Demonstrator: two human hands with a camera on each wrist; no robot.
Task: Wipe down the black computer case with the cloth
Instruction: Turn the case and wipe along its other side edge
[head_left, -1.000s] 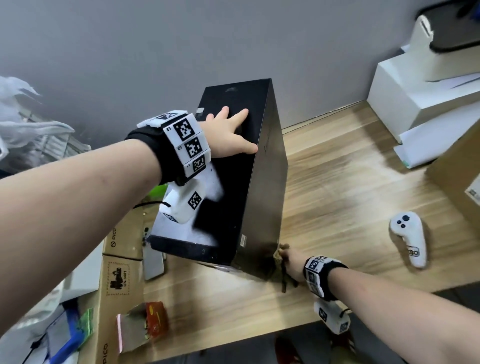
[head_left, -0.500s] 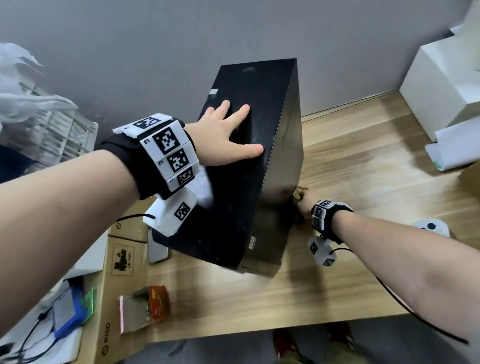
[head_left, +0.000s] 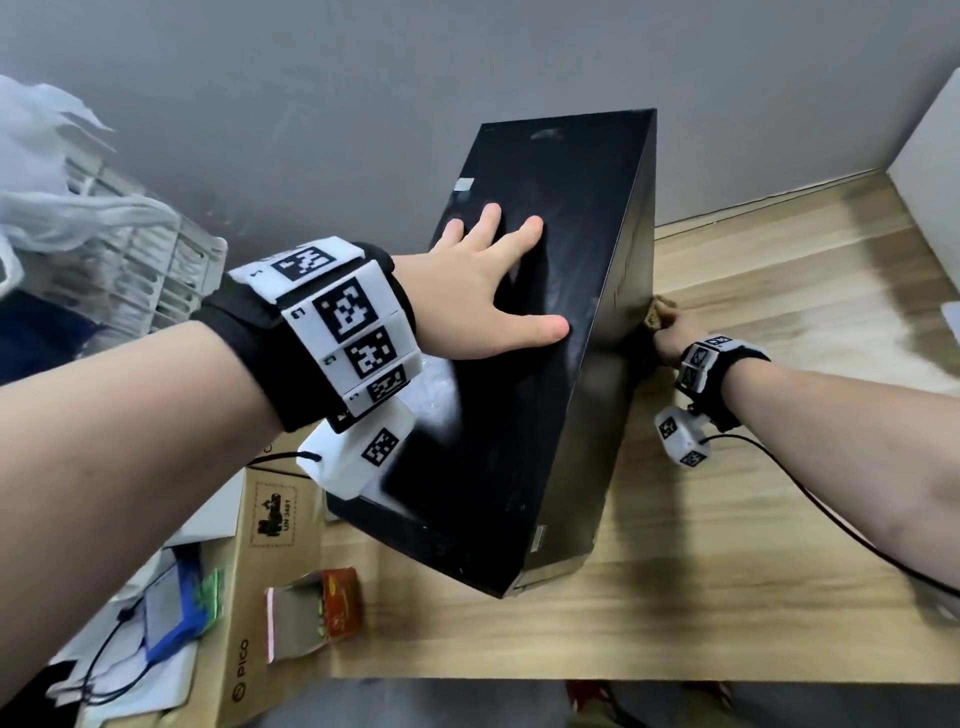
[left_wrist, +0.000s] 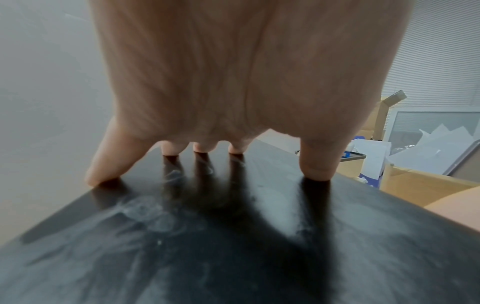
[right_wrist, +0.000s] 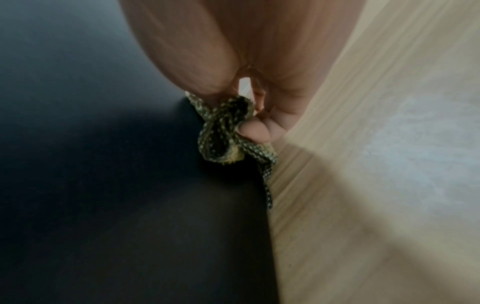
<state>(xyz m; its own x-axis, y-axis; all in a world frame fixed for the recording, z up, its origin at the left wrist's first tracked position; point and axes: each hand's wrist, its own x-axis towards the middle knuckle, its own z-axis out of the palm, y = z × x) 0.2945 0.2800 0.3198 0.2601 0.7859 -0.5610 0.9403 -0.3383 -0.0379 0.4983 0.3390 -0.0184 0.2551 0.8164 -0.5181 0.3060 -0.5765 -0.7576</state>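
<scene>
Head view: my left hand (head_left: 483, 306) lies flat, fingers spread, on top of the black computer case (head_left: 524, 415) standing on the wooden desk (head_left: 753, 545) | left wrist view: fingertips (left_wrist: 315, 168) press the dusty top | right wrist view: my right hand (right_wrist: 262, 111) grips the bunched cloth (right_wrist: 226, 131) against the case's lower side.

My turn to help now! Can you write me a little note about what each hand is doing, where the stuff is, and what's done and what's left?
Left hand: flat, fingers spread, pressing on the top of the computer case.
Right hand: grips the bunched cloth against the case's right side, low down by the table.
Case: stands on the table near the wall.
Done: can't say which faces are finished.
Left: the top shows pale dusty smears, so it probably needs wiping; keep working along the right side too.
</scene>
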